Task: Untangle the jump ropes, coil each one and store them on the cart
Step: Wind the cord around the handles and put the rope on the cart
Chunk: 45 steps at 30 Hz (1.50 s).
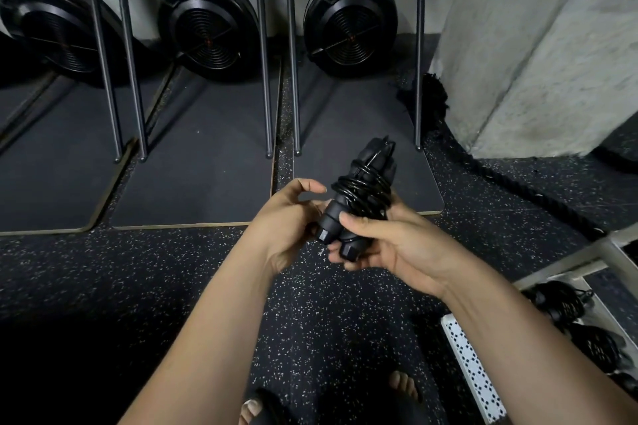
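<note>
A black jump rope (pixel 362 188) is held in front of me, its cord wound in several turns around its two handles, which lie side by side. My right hand (pixel 390 240) grips the lower ends of the handles, thumb over the top. My left hand (pixel 288 221) is at the bundle's left side with curled fingers; the thumb and forefinger stand apart just left of the cord. The cart (pixel 593 262) shows at the lower right, with other coiled black ropes (pixel 566 304) lying on its shelf.
Three rowing machines stand upright against the far wall, their fans (pixel 348 22) facing me, with steel rails (pixel 291 45) on dark mats. A concrete pillar (pixel 538 45) rises at the right, and a thick black battle rope (pixel 518 190) runs along the speckled floor beside it.
</note>
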### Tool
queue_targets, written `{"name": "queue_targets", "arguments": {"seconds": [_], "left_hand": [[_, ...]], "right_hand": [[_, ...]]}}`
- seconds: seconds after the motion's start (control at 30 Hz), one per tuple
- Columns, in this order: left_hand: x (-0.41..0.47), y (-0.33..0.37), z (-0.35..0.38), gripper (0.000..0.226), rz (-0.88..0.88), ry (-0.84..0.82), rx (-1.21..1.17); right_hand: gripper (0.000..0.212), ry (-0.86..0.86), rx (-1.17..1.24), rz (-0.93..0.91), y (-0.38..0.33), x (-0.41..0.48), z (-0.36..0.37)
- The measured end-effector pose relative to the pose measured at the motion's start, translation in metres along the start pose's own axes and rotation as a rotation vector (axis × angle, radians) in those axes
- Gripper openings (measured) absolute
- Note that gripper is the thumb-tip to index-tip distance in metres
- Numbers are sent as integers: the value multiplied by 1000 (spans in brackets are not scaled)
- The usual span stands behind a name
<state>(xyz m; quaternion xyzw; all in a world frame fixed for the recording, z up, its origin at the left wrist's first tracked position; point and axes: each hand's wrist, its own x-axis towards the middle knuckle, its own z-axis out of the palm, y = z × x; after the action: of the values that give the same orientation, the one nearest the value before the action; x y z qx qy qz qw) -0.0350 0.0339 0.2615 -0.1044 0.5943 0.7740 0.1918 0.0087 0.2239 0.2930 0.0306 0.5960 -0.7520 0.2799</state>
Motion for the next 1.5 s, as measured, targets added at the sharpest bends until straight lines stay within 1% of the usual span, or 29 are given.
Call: {"name": "queue_targets", "arguments": {"seconds": [0.1, 0.23, 0.27, 0.33, 0.4, 0.47, 0.53, 0.6, 0.7, 0.77, 0.87, 0.97, 1.07, 1.17, 1.23, 1.33, 1.43, 1.5], "left_hand": [[3, -4, 0, 41, -44, -2, -44], [0, -9, 8, 42, -50, 65, -87], [-1, -9, 9, 43, -65, 80, -123], [-3, -5, 9, 42, -108, 72, -202], [-2, 1, 8, 37, -148, 20, -235], [-2, 7, 6, 34, -183, -28, -269], [-3, 11, 5, 34, -197, -49, -293], [-5, 13, 5, 40, -190, -61, -287], [-8, 15, 5, 44, -154, -75, -285], [-9, 15, 6, 37, -112, -92, -271], [-11, 14, 8, 21, -48, -114, -222], [-13, 15, 12, 15, 12, -123, -199], [-17, 14, 12, 24, 50, -144, -131], [-19, 14, 9, 35, 47, -204, -86], [-17, 14, 5, 43, 30, -212, -99], [-14, 13, 6, 48, 27, -152, -130], [-16, 15, 8, 46, 61, -58, -123], [-18, 16, 8, 45, 71, -7, -129]], "right_hand": [[63, 8, -55, 21, -3, -3, 0], [57, 66, -285, 47, -2, -6, 4], [56, 72, -312, 46, -3, -6, 4], [58, 54, -259, 52, -7, -5, 2], [61, 52, -136, 56, -8, -6, -3], [61, 48, -93, 18, -7, -6, -6], [51, -25, -92, -37, -7, -8, -6], [38, -97, -81, -84, -10, -10, -5], [45, -151, -93, -110, -14, -11, -5], [48, -141, -106, -98, -14, -12, -6], [56, -23, -131, -96, -12, -11, -5], [57, 77, -124, -107, -10, -7, -2], [60, 110, -85, -118, -12, -7, -3], [56, 90, -78, -116, -15, -12, -3], [60, 70, -109, -94, -14, -13, -3], [76, 67, -171, -83, -12, -13, -2], [82, 84, -291, -92, -10, -13, 2], [85, 84, -349, -65, -11, -13, 3]]}}
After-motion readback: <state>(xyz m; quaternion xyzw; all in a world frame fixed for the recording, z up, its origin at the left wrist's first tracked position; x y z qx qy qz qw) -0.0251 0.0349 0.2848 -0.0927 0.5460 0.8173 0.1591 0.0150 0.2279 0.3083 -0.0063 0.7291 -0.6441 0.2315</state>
